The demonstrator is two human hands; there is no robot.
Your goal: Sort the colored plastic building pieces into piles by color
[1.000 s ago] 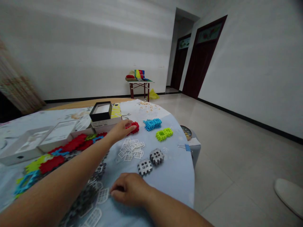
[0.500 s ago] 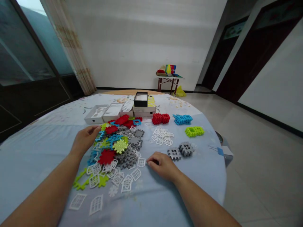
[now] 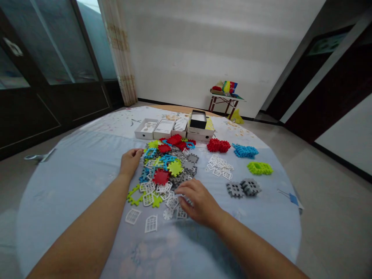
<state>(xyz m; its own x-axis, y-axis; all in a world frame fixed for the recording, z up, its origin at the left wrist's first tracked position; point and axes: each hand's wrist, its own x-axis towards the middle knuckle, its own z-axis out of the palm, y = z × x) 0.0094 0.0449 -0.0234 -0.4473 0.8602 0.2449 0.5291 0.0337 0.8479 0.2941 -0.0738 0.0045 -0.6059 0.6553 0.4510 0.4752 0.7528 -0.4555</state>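
A mixed pile of flat toothed building pieces covers the middle of the table, with a red piece (image 3: 161, 176), a yellow-green piece (image 3: 175, 168) and blue pieces (image 3: 167, 159) on top. At the pile's left edge rests my left hand (image 3: 130, 162), fingers curled together; what they hold, if anything, is hidden. My right hand (image 3: 199, 201) is over the near right side of the pile, thumb and fingers apart, just above white lattice window pieces (image 3: 172, 203) that it partly covers. Two more window pieces (image 3: 151, 223) lie loose at the near side.
Sorted groups stand to the right: white windows (image 3: 220, 166), red pieces (image 3: 218, 145), blue pieces (image 3: 245, 150), yellow-green pieces (image 3: 259, 168) and grey pieces (image 3: 250, 187). Behind the pile are white box trays (image 3: 146, 128) and a black box (image 3: 198, 119). The round table's cloth (image 3: 72, 182) surrounds them.
My view has turned left, so the table sits further right in it. My right hand has moved left onto the window pieces and its fingers have spread. The left hand stays beside the pile.
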